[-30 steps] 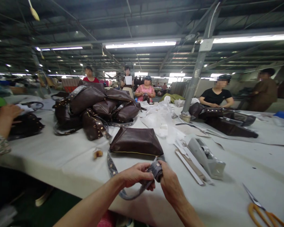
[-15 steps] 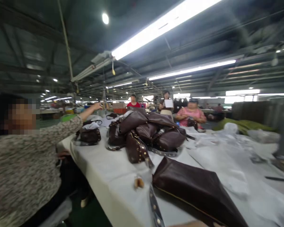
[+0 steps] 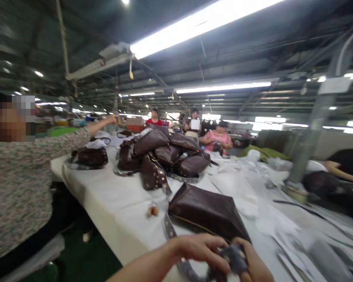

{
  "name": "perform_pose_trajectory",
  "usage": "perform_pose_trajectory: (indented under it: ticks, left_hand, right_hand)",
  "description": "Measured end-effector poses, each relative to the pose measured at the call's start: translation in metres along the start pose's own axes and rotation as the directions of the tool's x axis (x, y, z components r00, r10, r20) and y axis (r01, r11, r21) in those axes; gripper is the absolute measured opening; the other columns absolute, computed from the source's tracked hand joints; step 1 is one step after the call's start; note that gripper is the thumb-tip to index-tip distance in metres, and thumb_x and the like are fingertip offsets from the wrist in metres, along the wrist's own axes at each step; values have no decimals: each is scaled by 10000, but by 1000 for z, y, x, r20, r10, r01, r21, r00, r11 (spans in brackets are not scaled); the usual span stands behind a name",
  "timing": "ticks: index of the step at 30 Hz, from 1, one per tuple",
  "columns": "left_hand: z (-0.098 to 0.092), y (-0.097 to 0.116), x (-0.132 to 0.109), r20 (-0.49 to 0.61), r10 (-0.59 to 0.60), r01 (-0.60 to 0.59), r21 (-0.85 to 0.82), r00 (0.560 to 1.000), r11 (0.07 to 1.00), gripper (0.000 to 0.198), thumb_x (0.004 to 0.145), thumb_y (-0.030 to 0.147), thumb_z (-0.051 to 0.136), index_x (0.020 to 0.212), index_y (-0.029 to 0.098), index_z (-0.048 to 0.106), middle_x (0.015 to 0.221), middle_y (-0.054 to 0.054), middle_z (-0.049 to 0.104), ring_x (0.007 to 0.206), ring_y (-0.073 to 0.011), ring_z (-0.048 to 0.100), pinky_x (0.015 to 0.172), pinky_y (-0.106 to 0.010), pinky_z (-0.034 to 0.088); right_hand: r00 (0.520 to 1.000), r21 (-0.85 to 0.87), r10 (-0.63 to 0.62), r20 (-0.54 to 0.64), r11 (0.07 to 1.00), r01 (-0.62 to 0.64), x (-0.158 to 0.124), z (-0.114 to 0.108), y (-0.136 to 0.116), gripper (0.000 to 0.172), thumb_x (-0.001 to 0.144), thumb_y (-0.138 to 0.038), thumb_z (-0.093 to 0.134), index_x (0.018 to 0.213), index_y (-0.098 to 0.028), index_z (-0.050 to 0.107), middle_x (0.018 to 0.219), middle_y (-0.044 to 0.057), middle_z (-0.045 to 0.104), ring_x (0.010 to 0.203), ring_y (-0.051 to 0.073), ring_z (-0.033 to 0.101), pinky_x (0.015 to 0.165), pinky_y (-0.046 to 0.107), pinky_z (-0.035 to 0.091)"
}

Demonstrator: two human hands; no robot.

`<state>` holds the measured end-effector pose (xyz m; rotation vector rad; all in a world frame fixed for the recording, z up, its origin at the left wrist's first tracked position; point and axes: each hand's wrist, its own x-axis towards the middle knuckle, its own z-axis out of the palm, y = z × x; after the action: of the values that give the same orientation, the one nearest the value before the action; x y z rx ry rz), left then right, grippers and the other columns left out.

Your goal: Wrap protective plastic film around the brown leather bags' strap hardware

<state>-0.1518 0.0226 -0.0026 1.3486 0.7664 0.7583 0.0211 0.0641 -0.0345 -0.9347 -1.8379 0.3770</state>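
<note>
- Strap [image 3: 170,230], grey and studded, lies at the bottom centre of the frame; it runs along the counter [image 3: 120,203] edge beside the flat brown bag [image 3: 206,211], and its bunched end is taken up between the two hands.
- The left hand [image 3: 200,247] comes in from the lower left on a bare forearm, palm down, with its fingers curled over the strap's end and pinching it.
- The right hand [image 3: 254,264] sits at the bottom edge just right of the left, closed around the same bunched end with its knuckles up. Blur hides the exact finger placing.
- The flat brown bag lies just beyond the hands, tilted towards the lower right.
- A small tan object [image 3: 153,210] rests on the counter just left of that bag; what it is cannot be told.
- A pile of brown bags [image 3: 164,156] with studded straps sits further up the counter, in the centre of the frame.
- White paper scraps [image 3: 253,188] spread to the right of the pile.
- A co-worker in a patterned sleeve [image 3: 32,164] fills the left edge, one arm stretched out level towards the upper middle, with a single brown bag [image 3: 91,156] on the counter below that arm.
- More people sit at the far end and at the right edge, near a grey post [image 3: 312,145].
</note>
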Motion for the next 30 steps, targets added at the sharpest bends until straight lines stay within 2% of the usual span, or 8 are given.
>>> perform_pose_trajectory:
  ticks: [3, 9, 11, 13, 16, 18, 24, 30]
  left_hand:
    - [0, -5, 3, 146, -24, 31, -47, 989, 998, 478, 597, 450, 829, 894, 184, 566, 626, 8, 660, 563, -157, 624, 559, -263, 485]
    - [-10, 8, 2, 37, 41, -41, -17, 998, 999, 322, 646, 375, 759, 813, 157, 590, 671, 23, 620, 502, -94, 571, 536, -221, 438]
    - [-8, 9, 3, -32, 16, -15, 18, 999, 1000, 304, 642, 370, 747, 785, 152, 589, 636, 30, 598, 470, -85, 541, 497, -211, 406]
    - [-5, 10, 5, -97, -10, 16, 56, 995, 998, 304, 646, 389, 736, 753, 150, 581, 591, 29, 585, 450, -91, 529, 483, -218, 402]
    - [-3, 14, 7, -120, 7, 4, 94, 993, 996, 331, 664, 435, 726, 742, 143, 590, 587, 20, 590, 444, -98, 531, 489, -235, 417]
    - [-4, 18, 7, -67, 30, -25, 82, 997, 996, 343, 677, 447, 726, 754, 142, 589, 602, 18, 597, 456, -98, 538, 510, -240, 426]
    - [-21, 28, 0, 38, 56, -57, 21, 998, 998, 416, 636, 410, 790, 887, 160, 572, 717, 6, 638, 542, -108, 589, 572, -242, 430]
    - [-37, 20, -4, 115, 26, -31, 47, 993, 998, 386, 662, 400, 773, 923, 176, 599, 754, -1, 651, 668, -139, 630, 658, -255, 447]
  right_hand:
    - [977, 60, 212, 21, 975, -213, -17, -7, -17, 265, 677, -305, 449, 877, -217, 598, 718, 40, 671, 681, 239, 619, 622, 316, 490]
    - [919, 347, 393, 34, 858, -380, -8, 19, -23, 232, 701, -262, 439, 897, -191, 540, 684, 1, 625, 608, 195, 585, 544, 280, 471]
    - [957, 233, 290, 16, 930, -285, -7, 18, -17, 290, 696, -214, 451, 965, -179, 555, 802, 35, 664, 712, 218, 627, 633, 318, 511]
    - [999, 27, 43, 20, 999, -43, -4, 15, -11, 398, 704, -151, 444, 1083, -168, 566, 1009, 93, 672, 934, 257, 634, 817, 392, 512]
    - [943, -181, -303, 136, 928, 325, 3, 10, -7, 428, 750, -93, 415, 1142, -167, 570, 1116, 136, 640, 1089, 274, 575, 939, 443, 467]
    - [925, -238, -328, 193, 899, 368, 8, 7, -8, 346, 777, -101, 419, 1071, -173, 588, 1029, 130, 647, 1009, 268, 589, 877, 421, 495]
    - [991, -63, -26, 129, 997, 34, 14, 1, -27, 161, 762, -203, 455, 883, -203, 562, 791, 24, 611, 740, 194, 575, 671, 295, 461]
    - [962, 236, 271, 12, 934, -267, 10, 19, -39, 237, 637, -214, 448, 849, -203, 552, 666, -25, 589, 621, 172, 534, 572, 266, 425]
